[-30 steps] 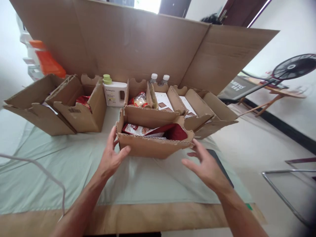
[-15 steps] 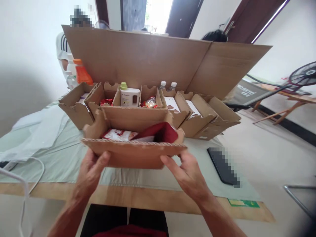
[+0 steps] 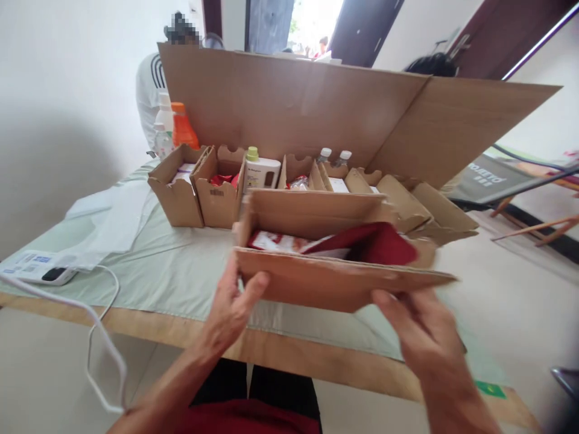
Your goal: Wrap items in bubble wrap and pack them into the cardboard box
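Between my two hands is a cardboard box (image 3: 312, 283), open at the top and held above the table. My left hand (image 3: 237, 301) grips its left end, thumb on the front wall. The right hand (image 3: 420, 319) holds the lower right end, thumb against the front and the other fingers partly hidden beneath. Inside the box lie a white and red packet (image 3: 280, 242) and a dark red pouch or bag (image 3: 384, 241). Behind it stands a row of similar open cardboard boxes, among them one (image 3: 178, 193) at the left end.
A white bottle with a green cap (image 3: 262, 172) stands within the row. Behind rises a tall cardboard panel (image 3: 289, 102), with an orange bottle (image 3: 183, 128) by its left edge. A white cable (image 3: 106, 337) hangs off the table's left front. Two people are partly visible beyond the panel.
Both hands have carried the box to the right, in front of the right-hand boxes. The view has turned left, and the box now hides the black phone-like object's place.
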The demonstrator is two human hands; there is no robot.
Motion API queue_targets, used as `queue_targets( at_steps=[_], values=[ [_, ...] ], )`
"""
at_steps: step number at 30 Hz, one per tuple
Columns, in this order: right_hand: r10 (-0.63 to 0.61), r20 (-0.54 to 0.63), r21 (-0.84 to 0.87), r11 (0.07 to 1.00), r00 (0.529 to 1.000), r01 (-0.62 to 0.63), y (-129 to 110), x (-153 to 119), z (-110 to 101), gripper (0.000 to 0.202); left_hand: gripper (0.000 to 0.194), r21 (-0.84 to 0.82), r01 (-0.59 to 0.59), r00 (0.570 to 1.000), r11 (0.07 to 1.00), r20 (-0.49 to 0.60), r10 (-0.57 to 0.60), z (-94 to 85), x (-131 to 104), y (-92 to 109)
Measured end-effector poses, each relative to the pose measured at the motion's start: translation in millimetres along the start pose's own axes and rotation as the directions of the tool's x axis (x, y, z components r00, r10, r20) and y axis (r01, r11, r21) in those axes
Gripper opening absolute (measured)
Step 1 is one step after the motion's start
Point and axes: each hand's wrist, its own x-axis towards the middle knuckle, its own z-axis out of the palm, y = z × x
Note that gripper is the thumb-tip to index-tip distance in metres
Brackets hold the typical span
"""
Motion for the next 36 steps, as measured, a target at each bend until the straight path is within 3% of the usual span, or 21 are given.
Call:
queue_targets(
  at_steps=[4, 6, 9, 13, 18, 24, 30, 36],
  values=[
    [0.036, 0.225, 0.262, 0.96, 0.974, -0.096, -2.9, 40.4, 80.5, 0.036, 0.065, 0.114, 0.034, 0.965, 0.993, -0.263, -0.002, -46.0, -6.7, -11.1],
    [0.008, 0.3, 0.359, 0.925, 0.954, -0.121, 5.2, 65.9, 113.9, 0.043, 0.068, 0.134, 0.048, 0.952, 0.99, -0.307, -0.004, -51.9, -5.9, -17.1],
    [-0.034, 0.303, 0.405, 0.909, 0.953, -0.096, 19.2, 95.4, 143.9, 0.053, 0.075, 0.121, 0.072, 0.952, 0.99, -0.303, -0.032, -41.8, -12.8, -31.7],
    [-0.024, 0.221, 0.368, 0.928, 0.975, -0.06, 25.0, 116.7, 162.8, 0.061, 0.079, 0.122, 0.058, 0.971, 0.991, -0.236, -0.028, -17.5, -36.9, -48.8],
    [0.0, 0.146, 0.344, 0.938, 0.989, -0.051, 22.2, 128.9, 193.4, 0.067, 0.08, 0.182, 0.017, 0.968, 0.983, -0.249, 0.029, -0.2, -54.0, -53.8],
    [0.008, 0.002, 0.364, 0.931, 1.0, -0.008, 29.4, 132.3, 227.2, 0.06, 0.08, 0.235, -0.044, 0.964, 0.971, -0.246, 0.104, 10.9, -49.8, -58.2],
    [0.017, -0.115, 0.397, 0.917, 0.993, 0.03, 46.1, 121.9, 238.5, 0.053, 0.081, 0.215, -0.039, 0.963, 0.976, -0.253, 0.094, 24.0, -47.3, -68.9],
    [0.159, -0.1, 0.425, 0.899, 0.982, -0.103, 78.4, 96.0, 246.0, 0.035, 0.084, 0.235, -0.023, 0.978, 0.972, -0.194, 0.07, 43.9, -28.6, -82.7]
  ],
)
